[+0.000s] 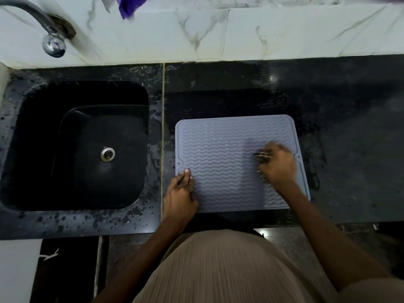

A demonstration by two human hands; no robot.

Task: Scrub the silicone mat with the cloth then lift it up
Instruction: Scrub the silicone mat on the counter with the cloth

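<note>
The silicone mat [231, 162] lies flat on the dark desk [349, 149], in the middle right of the frame, just to the right of the black sink [43, 149]. Its near edge is close to the front edge of the desk.

The step in hand looks like the scrubbing. The right hand [277, 167] is on the right half of the mat, and its fingers are curled around a dark striped cloth [263, 155], which it presses on the wavy ribs. This hand is blurred, so I judge that it is rubbing. The left hand [180, 191] rests at the lower left corner of the mat; its fingers lie rather straight on the surface and hold nothing, only pressing the mat so that it does not slide.

The ribs in the upper part of the mat shine, so they seem wet. How much of the mat is already scrubbed, I cannot tell.

The next move calls for rubbing across the left half too, while the left hand gives way. After that, the lifting needs a pinch on an edge or a corner, because the mat is thin, soft and probably slippery; it will hang and bend when raised.
</note>
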